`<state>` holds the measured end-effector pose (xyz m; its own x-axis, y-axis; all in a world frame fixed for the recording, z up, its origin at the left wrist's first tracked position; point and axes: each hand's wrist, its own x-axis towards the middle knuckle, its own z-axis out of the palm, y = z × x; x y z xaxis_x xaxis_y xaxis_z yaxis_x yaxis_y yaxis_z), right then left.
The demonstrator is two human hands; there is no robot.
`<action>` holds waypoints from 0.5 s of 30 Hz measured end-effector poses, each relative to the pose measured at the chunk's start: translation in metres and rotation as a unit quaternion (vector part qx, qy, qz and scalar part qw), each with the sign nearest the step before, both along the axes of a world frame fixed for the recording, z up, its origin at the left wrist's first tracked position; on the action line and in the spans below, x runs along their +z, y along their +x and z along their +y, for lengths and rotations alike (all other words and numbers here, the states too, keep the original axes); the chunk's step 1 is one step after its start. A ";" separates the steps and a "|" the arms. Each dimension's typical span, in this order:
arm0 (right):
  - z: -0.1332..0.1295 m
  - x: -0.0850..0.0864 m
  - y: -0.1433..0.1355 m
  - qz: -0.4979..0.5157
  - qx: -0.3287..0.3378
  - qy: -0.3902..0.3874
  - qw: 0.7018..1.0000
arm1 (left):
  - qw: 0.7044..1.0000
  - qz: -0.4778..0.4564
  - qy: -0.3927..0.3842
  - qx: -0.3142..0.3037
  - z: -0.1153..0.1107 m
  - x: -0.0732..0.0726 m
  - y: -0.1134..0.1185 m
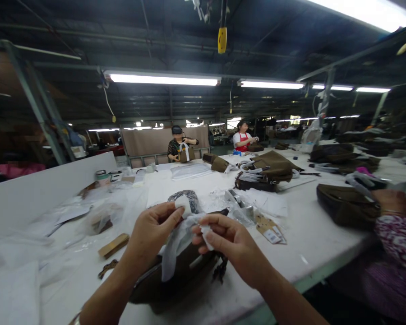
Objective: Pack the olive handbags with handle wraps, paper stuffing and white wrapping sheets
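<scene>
An olive-brown handbag (pixel 179 289) with dark trim lies on the white table in front of me. Pale wrapping (pixel 170 259) covers its handle and hangs down over the front. Above the handle, my left hand (pixel 159 230) pinches a small white piece of wrapping (pixel 184 204) between thumb and fingers. My right hand (pixel 225 243) is closed on another white scrap of wrapping (pixel 207 237), just right of the handle. Whether the wrapping is paper or foam I cannot tell. A dark tassel-like piece (pixel 219 271) hangs at the bag's right side, below my right hand.
Hang tags (pixel 270 230) lie right of the bag, clear plastic bags (pixel 103 216) and a tan strip (pixel 113 245) to its left. More olive bags (pixel 270 167) are piled farther back. At the right edge, a co-worker's hand (pixel 390 201) touches another bag (pixel 341 207). Two people work across the table.
</scene>
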<state>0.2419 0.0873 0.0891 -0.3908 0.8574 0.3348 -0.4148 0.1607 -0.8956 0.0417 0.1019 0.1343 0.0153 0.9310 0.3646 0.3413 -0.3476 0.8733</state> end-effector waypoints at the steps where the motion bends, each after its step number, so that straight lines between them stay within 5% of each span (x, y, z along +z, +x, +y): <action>1: 0.004 0.000 0.000 0.018 0.045 0.004 0.999 | 1.000 -0.001 0.007 0.004 0.000 0.000 0.000; 4: 0.014 -0.002 -0.002 0.006 0.053 0.039 0.998 | 0.999 0.003 0.030 0.023 -0.001 0.000 -0.002; 8: 0.020 0.000 -0.011 -0.109 -0.152 0.187 0.964 | 0.996 0.020 0.060 0.058 -0.001 0.001 -0.003; 11: 0.020 0.006 -0.020 -0.134 -0.226 0.285 0.922 | 0.993 0.039 0.085 0.068 -0.001 0.000 -0.003; 15: 0.024 0.016 -0.029 -0.113 -0.174 0.162 0.965 | 0.992 0.015 0.107 0.069 -0.003 0.000 0.001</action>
